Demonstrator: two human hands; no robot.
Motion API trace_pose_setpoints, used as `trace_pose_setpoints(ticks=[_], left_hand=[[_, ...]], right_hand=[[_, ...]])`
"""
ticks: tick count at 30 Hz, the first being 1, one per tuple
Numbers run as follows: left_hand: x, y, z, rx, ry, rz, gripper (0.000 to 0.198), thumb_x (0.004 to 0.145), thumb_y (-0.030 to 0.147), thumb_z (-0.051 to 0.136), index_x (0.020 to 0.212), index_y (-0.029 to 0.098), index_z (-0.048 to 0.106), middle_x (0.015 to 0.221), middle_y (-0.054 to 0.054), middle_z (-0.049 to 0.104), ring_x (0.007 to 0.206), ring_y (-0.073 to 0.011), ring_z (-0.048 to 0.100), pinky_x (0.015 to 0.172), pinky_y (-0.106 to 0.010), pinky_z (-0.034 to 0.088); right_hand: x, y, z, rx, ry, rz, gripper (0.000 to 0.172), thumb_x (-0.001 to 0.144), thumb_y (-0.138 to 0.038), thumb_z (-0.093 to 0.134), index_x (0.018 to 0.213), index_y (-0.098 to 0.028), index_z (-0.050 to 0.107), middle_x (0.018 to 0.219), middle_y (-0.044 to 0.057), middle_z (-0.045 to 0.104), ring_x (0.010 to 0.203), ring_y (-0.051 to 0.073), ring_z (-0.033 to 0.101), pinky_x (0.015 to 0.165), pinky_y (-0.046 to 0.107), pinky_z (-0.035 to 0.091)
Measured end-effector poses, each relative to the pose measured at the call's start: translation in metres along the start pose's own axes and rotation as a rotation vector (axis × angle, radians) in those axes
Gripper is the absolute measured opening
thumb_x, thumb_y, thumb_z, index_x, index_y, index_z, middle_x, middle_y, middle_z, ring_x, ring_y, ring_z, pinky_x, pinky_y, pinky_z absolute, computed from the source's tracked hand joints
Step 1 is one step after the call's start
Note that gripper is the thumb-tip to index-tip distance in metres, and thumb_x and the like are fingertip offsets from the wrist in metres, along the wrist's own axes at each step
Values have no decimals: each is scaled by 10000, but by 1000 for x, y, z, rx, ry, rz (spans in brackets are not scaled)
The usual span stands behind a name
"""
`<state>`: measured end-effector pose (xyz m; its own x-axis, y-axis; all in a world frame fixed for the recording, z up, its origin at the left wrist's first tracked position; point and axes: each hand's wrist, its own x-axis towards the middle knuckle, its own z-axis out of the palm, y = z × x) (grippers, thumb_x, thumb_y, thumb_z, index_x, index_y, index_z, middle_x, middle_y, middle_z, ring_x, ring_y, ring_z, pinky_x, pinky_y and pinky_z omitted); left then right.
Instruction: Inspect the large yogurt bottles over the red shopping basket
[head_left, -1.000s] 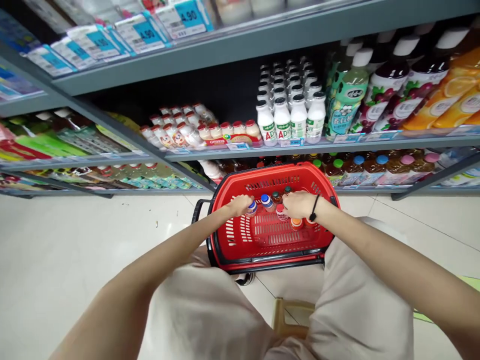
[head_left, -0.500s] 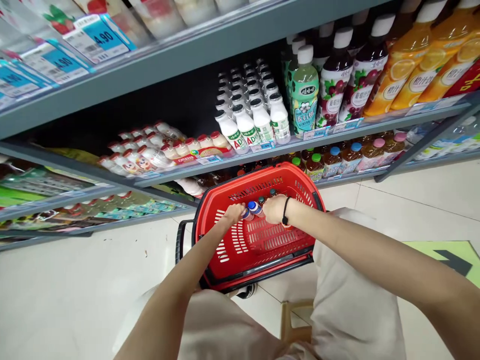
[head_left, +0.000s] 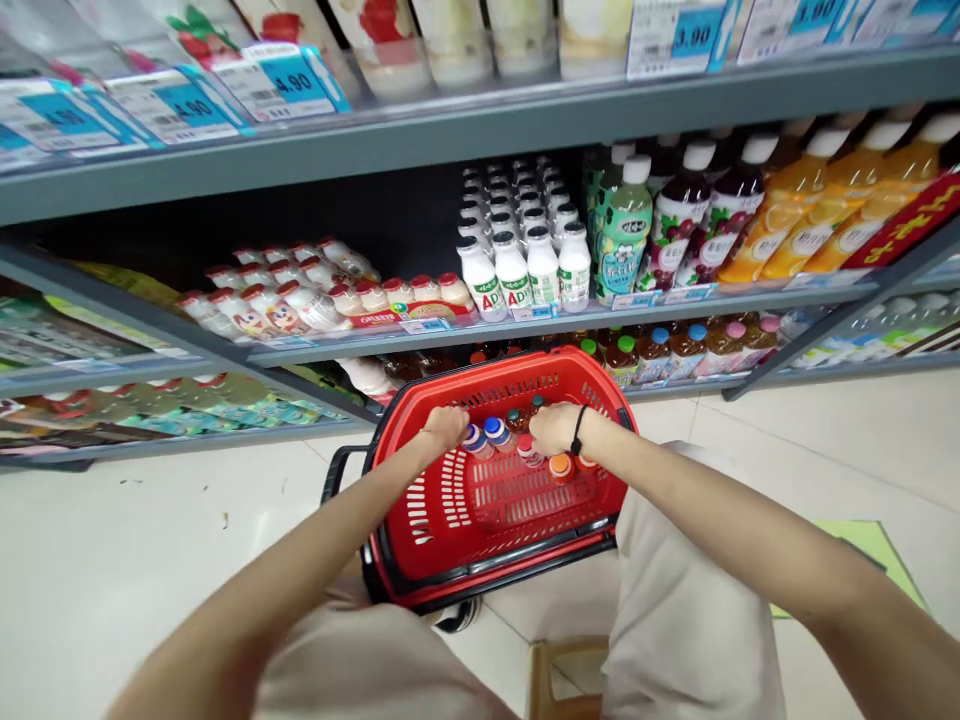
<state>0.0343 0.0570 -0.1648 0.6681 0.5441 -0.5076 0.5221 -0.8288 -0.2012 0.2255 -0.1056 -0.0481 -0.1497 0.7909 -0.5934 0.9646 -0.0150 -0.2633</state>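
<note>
A red plastic shopping basket (head_left: 420,530) stands on the floor between my knees. Several small bottles with blue, red, orange and green caps (head_left: 495,432) stand in its far half. My left hand (head_left: 444,428) is curled on the bottles at the left, by a blue-capped one. My right hand (head_left: 555,428), a black band on its wrist, is closed over the bottles at the right, next to a red-capped bottle (head_left: 526,447) and an orange-capped one (head_left: 559,466). What each hand grips is hidden under the fingers.
Grey store shelves (head_left: 525,325) run across in front of me. They hold white AD bottles (head_left: 525,270), small red-capped drinks (head_left: 315,300), juice bottles (head_left: 720,215) and price tags (head_left: 292,75). A wooden stool (head_left: 555,680) shows under me on the pale tiled floor.
Both hands have stayed on the bottles in the basket. The view has swung, so basket and shelves sit differently in frame. The orange-capped bottles show again beside my right wrist.
</note>
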Motion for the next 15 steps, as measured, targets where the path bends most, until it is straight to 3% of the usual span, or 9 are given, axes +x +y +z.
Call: trace_pose_setpoints(ticks=[4, 8, 11, 13, 15], left_hand=[[-42, -30, -47, -36, 160, -89, 351, 1023, 342, 483, 1085, 90, 719, 1064, -222, 761, 1037, -340, 741, 875, -382, 528], [-82, -85, -77, -72, 363, -350, 517, 1070, 375, 222, 1189, 103, 646, 992, -197, 769, 963, -371, 759, 811, -416, 538], [-96, -121, -64, -157, 386, -510, 551, 1063, 446, 215, 1209, 118, 632, 1028, -201, 766, 1023, -404, 746, 857, -446, 535], [-100, -134, -44, -196, 302, -502, 530, 1050, 404, 256, 1212, 79, 643, 1100, -253, 752, 1087, -430, 728, 897, -470, 523], [-101, -139, -22, -265, 236, -452, 374, 983, 319, 414, 1060, 95, 703, 1105, -250, 763, 1101, -412, 733, 917, -437, 519]], right_hand=[[-14, -7, -11, -85, -63, 43, 389, 989, -255, 588, 1242, -13, 757, 1225, 279, 740, 1175, 366, 734, 937, 412, 605], [-20, -13, -13, -112, -41, 17, 355, 974, -285, 618, 1119, -15, 798, 1119, 274, 769, 1074, 350, 772, 820, 359, 608], [-24, -11, -18, -95, 60, -41, 291, 977, -316, 614, 1056, -121, 814, 1078, 182, 801, 1018, 288, 782, 793, 303, 575], [-30, -7, -28, -85, 189, -53, 268, 994, -268, 567, 1081, -157, 795, 1096, 139, 803, 1032, 253, 769, 818, 284, 547], [-40, -3, -46, -81, 340, -39, 268, 1000, -200, 525, 1094, -156, 772, 1096, 116, 800, 1024, 223, 754, 847, 270, 519]])
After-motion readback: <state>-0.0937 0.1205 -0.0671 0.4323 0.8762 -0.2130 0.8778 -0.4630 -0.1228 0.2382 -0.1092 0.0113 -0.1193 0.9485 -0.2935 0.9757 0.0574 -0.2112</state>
